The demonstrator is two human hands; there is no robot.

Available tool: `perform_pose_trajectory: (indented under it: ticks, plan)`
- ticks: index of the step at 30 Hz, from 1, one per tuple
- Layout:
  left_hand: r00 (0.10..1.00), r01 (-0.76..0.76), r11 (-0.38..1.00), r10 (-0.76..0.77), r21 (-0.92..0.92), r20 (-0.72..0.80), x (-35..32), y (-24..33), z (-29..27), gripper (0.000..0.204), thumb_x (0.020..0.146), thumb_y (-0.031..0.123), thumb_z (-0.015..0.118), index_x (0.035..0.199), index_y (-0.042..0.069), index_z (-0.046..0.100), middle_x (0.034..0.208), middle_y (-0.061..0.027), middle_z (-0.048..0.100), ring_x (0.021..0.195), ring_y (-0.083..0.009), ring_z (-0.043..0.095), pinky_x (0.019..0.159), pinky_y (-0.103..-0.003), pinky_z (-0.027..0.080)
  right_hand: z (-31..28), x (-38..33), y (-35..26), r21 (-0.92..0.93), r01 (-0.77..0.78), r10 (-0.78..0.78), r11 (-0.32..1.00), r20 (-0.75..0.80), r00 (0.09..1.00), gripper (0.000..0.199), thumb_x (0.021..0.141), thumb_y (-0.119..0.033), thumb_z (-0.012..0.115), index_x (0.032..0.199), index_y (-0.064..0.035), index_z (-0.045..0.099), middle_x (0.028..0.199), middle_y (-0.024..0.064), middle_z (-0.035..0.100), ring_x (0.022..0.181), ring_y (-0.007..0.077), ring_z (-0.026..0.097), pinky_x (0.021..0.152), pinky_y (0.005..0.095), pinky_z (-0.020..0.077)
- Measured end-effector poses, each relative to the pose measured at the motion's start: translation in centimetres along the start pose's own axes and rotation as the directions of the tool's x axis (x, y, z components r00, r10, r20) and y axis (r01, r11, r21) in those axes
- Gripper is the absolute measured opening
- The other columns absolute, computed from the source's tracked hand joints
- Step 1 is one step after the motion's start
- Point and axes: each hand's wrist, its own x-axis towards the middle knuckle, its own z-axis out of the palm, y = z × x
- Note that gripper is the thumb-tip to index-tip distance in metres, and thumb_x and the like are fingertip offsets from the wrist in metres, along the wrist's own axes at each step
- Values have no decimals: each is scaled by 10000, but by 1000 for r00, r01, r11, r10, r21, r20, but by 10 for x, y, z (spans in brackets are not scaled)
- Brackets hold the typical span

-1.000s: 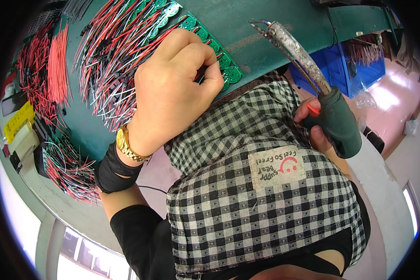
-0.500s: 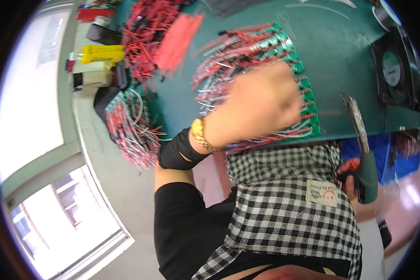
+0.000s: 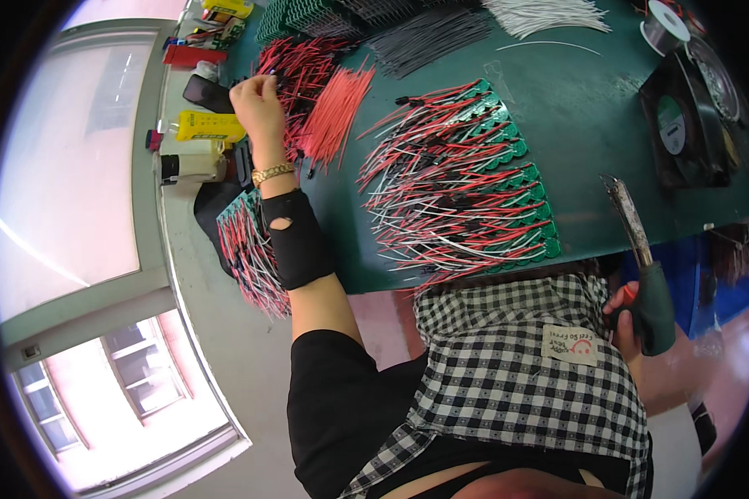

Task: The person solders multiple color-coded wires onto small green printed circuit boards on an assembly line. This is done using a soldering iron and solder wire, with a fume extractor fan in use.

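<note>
My left hand (image 3: pixel 258 110) is at the left edge of a heap of red and black wire leads (image 3: pixel 304 62). Its fingers are pinched together, and whatever is between them is too small or hidden to make out. By the table's front edge on the right, my right hand (image 3: pixel 626 324) is wrapped round the dark green handle of a soldering iron (image 3: pixel 656 312), its worn metal shaft pointing up and away. Between the hands lies a row of small green circuit boards (image 3: pixel 541 204) with red, white and black wires fanning out to the left.
Red tubes (image 3: pixel 337 112), dark grey tubes (image 3: pixel 429 40) and white tubes (image 3: pixel 549 15) lie in bundles. On the right are a black fan (image 3: pixel 682 133) and a solder spool (image 3: pixel 666 27). A yellow packet (image 3: pixel 210 126) and more wired boards (image 3: pixel 254 258) are at left.
My left hand has gone from above the wired boards, away and left, to the red and black lead heap. My right hand still holds the soldering iron in nearly the same place.
</note>
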Motion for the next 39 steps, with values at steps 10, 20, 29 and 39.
perform_pose_trajectory:
  ticks: [10,20,29,39]
  plan:
    - [991,-16,979,-11,204,131,9,9,17,179,732,254,737,857,126,728,1011,-100,635,986,-315,551,867,-411,456,11,8,-19,-85,35,-26,996,109,994,421,872,-215,527,1203,30,438,856,78,535,725,138,521,656,266,439]
    - [988,59,600,79,-798,133,-44,168,-43,50,884,25,604,914,-12,587,833,-47,642,667,-53,503,611,-175,409,21,8,-33,-151,101,-75,983,168,983,279,886,-170,533,1103,5,520,861,48,543,742,130,532,697,272,449]
    - [531,116,558,664,-822,526,-149,271,-40,102,678,-11,659,705,26,568,633,-55,518,519,-153,495,462,-255,388,13,0,-40,-169,86,-54,982,184,981,177,810,-86,583,978,-30,582,844,38,573,732,113,540,673,252,465]
    - [648,-35,690,567,-723,509,-169,276,-21,110,659,18,632,662,51,528,610,-73,490,518,-216,507,474,-301,417,-10,-10,-25,-178,104,-51,978,282,958,313,785,-124,660,1063,-1,584,870,111,623,786,185,592,718,300,473]
